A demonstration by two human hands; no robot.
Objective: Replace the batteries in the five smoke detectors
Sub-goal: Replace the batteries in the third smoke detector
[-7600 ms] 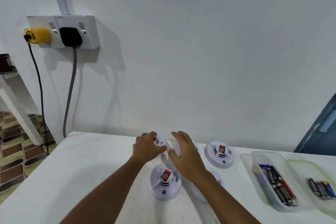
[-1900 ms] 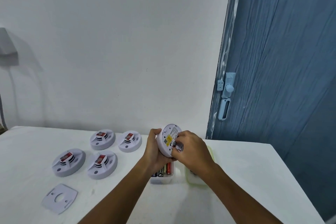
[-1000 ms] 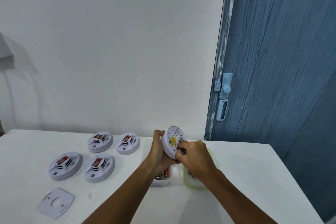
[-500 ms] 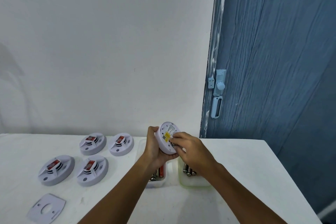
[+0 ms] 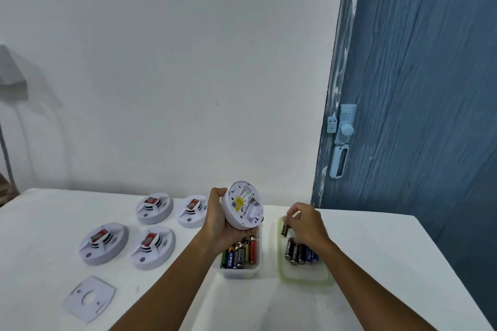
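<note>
My left hand [image 5: 219, 223] grips a white smoke detector [image 5: 242, 204], tilted with its open back and yellow label facing me, above a clear tub [image 5: 239, 273] of mixed batteries [image 5: 240, 251]. My right hand [image 5: 305, 223] hovers over a green-rimmed lid [image 5: 304, 277] and pinches a dark battery [image 5: 284, 230] upright at its far end. A short row of dark batteries [image 5: 300, 252] lies in that lid. Several more detectors sit face-up on the white table [image 5: 376, 263] to the left, among them one at the front [image 5: 103, 243] and one at the back [image 5: 153, 207].
A detached white mounting plate [image 5: 88, 298] lies near the table's front left. A blue door [image 5: 416, 88] with a pale latch [image 5: 341, 140] stands behind the table's right end. The white wall runs behind the table.
My right hand left the detector's back and moved right over the green-rimmed lid with a battery pinched in it. The left hand still holds the detector.
</note>
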